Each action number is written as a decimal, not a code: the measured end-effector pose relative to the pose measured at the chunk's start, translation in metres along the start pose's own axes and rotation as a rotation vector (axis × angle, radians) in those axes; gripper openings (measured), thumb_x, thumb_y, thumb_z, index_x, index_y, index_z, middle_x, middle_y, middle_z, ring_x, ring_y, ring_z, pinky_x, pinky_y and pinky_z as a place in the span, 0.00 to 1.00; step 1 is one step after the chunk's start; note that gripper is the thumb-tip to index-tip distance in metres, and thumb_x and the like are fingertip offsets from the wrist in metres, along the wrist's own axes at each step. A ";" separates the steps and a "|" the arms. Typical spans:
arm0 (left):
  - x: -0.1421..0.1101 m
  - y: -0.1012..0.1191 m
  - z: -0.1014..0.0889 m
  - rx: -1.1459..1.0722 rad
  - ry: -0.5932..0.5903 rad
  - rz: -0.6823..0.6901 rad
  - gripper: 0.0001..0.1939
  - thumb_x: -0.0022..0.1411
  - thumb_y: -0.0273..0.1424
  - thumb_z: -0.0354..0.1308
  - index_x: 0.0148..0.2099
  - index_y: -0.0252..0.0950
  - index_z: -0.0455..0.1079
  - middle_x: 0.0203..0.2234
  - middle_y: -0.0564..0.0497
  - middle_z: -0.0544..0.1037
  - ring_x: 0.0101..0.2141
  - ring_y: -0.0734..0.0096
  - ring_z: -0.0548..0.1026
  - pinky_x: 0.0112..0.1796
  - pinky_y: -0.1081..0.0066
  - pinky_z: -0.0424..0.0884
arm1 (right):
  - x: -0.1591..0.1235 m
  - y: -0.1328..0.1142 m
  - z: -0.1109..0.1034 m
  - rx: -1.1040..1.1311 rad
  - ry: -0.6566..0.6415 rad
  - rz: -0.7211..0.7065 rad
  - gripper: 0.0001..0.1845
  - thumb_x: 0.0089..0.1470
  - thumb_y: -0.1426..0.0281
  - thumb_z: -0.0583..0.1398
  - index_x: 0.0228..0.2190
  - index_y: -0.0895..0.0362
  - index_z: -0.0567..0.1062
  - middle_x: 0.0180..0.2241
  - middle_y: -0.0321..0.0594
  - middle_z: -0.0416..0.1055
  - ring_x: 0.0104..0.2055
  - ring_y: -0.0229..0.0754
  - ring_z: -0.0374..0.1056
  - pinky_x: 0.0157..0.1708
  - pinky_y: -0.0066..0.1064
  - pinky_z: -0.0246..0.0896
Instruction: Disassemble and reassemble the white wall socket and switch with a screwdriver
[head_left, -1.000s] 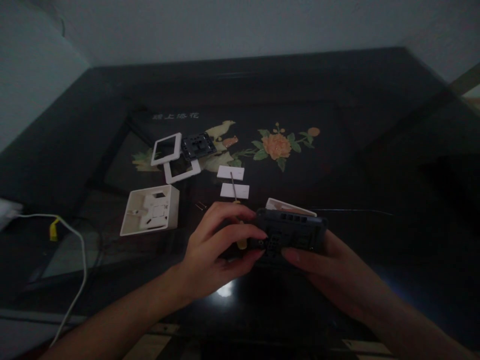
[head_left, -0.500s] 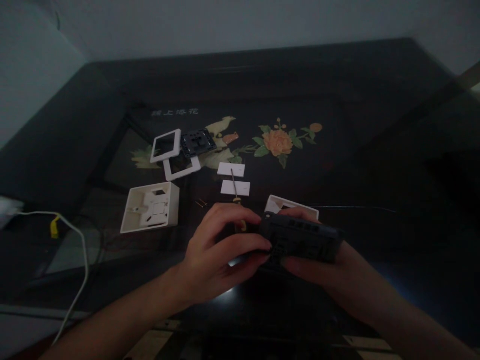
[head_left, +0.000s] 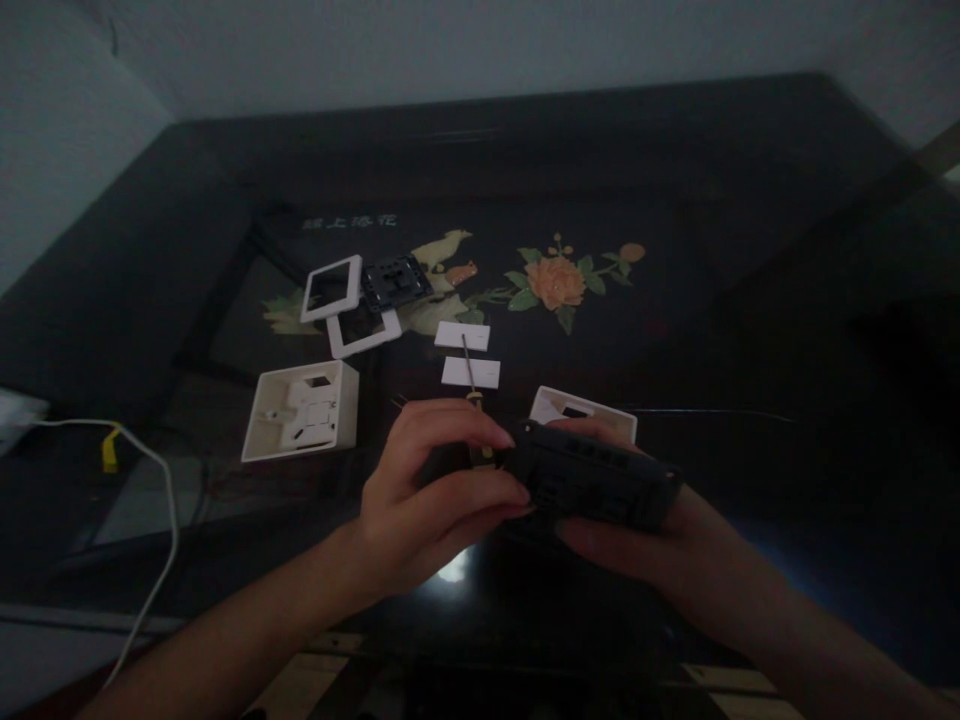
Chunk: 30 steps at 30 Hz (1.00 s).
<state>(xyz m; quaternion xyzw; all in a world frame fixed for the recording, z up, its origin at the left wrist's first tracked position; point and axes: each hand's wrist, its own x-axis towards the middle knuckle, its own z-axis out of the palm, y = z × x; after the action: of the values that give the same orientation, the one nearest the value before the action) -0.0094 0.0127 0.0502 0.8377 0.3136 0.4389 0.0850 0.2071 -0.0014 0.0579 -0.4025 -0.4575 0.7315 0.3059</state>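
Observation:
Both hands hold a dark plastic switch module (head_left: 600, 485) above the near edge of a black glass table (head_left: 675, 300). My right hand (head_left: 637, 545) cups it from below, fingers curled round its underside. My left hand (head_left: 431, 495) pinches its left end with thumb and fingers. Just behind the hands lie a thin screwdriver with a yellow handle (head_left: 469, 375) and a white box (head_left: 581, 410), partly hidden by the module.
A cream wall box (head_left: 300, 412) sits at the left. Behind it lie two white frames (head_left: 341, 305), another dark module (head_left: 396, 283) and two white rocker plates (head_left: 465, 352). A white cable with a yellow clip (head_left: 142, 470) runs along the left edge. A painted flower (head_left: 555, 282) decorates the tabletop.
The module has tilted slightly and shifted a little to the right in both hands. My left fingers have re-gripped its left end. The view has dropped slightly.

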 end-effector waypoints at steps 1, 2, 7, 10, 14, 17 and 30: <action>0.000 0.000 -0.001 0.016 -0.009 0.021 0.01 0.65 0.27 0.62 0.39 0.37 0.72 0.39 0.50 0.74 0.42 0.68 0.73 0.42 0.66 0.75 | 0.000 0.001 0.001 0.017 0.011 0.004 0.20 0.52 0.68 0.68 0.47 0.44 0.73 0.42 0.31 0.76 0.44 0.38 0.72 0.44 0.30 0.69; 0.001 0.000 -0.003 0.022 -0.024 0.037 0.01 0.66 0.27 0.61 0.40 0.37 0.72 0.39 0.50 0.76 0.43 0.68 0.74 0.42 0.66 0.75 | 0.000 0.002 0.001 0.034 0.026 0.008 0.20 0.52 0.68 0.68 0.47 0.44 0.73 0.42 0.31 0.76 0.44 0.38 0.72 0.44 0.31 0.69; 0.003 0.001 -0.012 -0.085 -0.112 0.059 0.03 0.70 0.28 0.55 0.41 0.38 0.70 0.31 0.53 0.82 0.38 0.69 0.79 0.42 0.66 0.77 | 0.000 0.003 0.004 0.090 0.092 0.054 0.22 0.47 0.66 0.71 0.45 0.47 0.74 0.44 0.33 0.77 0.47 0.43 0.73 0.51 0.38 0.68; 0.002 0.004 -0.011 -0.194 -0.114 0.008 0.03 0.70 0.29 0.56 0.41 0.40 0.70 0.29 0.53 0.82 0.35 0.68 0.79 0.39 0.65 0.77 | -0.001 0.004 0.004 0.105 0.104 0.098 0.24 0.46 0.63 0.71 0.46 0.47 0.74 0.44 0.35 0.78 0.48 0.45 0.74 0.52 0.42 0.68; 0.000 0.005 -0.001 -0.465 0.094 -0.369 0.09 0.69 0.25 0.54 0.49 0.41 0.69 0.29 0.54 0.76 0.28 0.74 0.75 0.28 0.73 0.74 | -0.001 0.001 0.001 0.262 0.080 0.164 0.29 0.47 0.61 0.71 0.51 0.46 0.73 0.48 0.39 0.78 0.50 0.49 0.74 0.52 0.46 0.69; 0.001 -0.001 0.003 -0.687 0.064 -0.762 0.06 0.69 0.27 0.53 0.45 0.39 0.70 0.27 0.55 0.70 0.22 0.79 0.68 0.21 0.78 0.66 | 0.000 -0.004 -0.002 0.347 0.110 0.143 0.28 0.46 0.64 0.71 0.50 0.45 0.75 0.48 0.38 0.79 0.53 0.50 0.74 0.57 0.47 0.65; 0.009 0.000 -0.002 -0.611 -0.437 -0.905 0.19 0.64 0.42 0.55 0.26 0.37 0.58 0.21 0.58 0.59 0.23 0.75 0.58 0.22 0.75 0.54 | 0.001 0.007 -0.002 0.256 0.054 0.121 0.31 0.50 0.56 0.69 0.55 0.47 0.72 0.51 0.41 0.77 0.56 0.50 0.71 0.59 0.49 0.62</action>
<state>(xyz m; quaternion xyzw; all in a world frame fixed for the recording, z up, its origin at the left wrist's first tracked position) -0.0067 0.0178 0.0576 0.6291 0.4745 0.2465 0.5642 0.2078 -0.0023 0.0505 -0.4063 -0.3269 0.7900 0.3223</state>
